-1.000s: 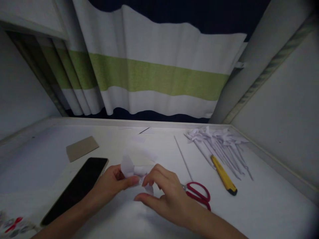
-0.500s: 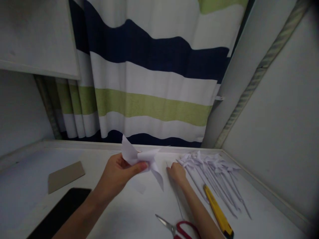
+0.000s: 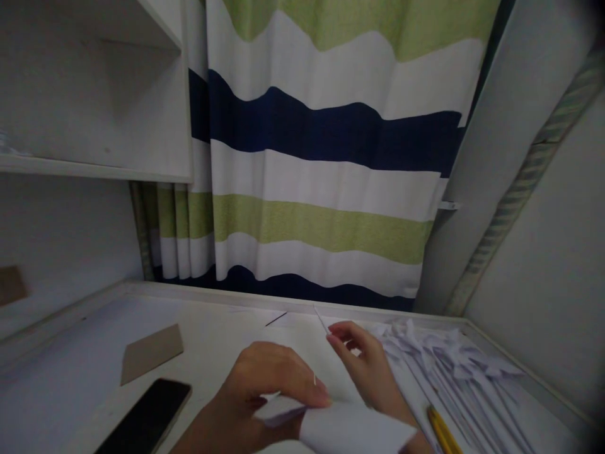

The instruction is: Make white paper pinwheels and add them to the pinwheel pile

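Note:
My left hand [image 3: 271,381] is low in the middle of the view, its thumb and fingers closed on a folded white paper pinwheel [image 3: 354,427]. The pinwheel's lower part runs out of the frame. A short, thin white tip stands up by the left thumb. Farther right, my right hand [image 3: 368,362] pinches a slender white stick [image 3: 320,318], which slants up and left from the fingertips. Just past the right hand lies a pile of white paper pinwheels [image 3: 439,350] on thin sticks.
A yellow box cutter [image 3: 443,430] lies at the lower right. On the left of the white desk [image 3: 212,334] are a black phone [image 3: 149,416] and a brown cardboard piece [image 3: 152,353]. A thin dark strip [image 3: 276,319] lies near the striped curtain [image 3: 321,221].
My left hand has brought the pinwheel down and right, closer to me. My right hand has lifted the stick, one end now raised. The view has shifted; the red-handled scissors are out of frame.

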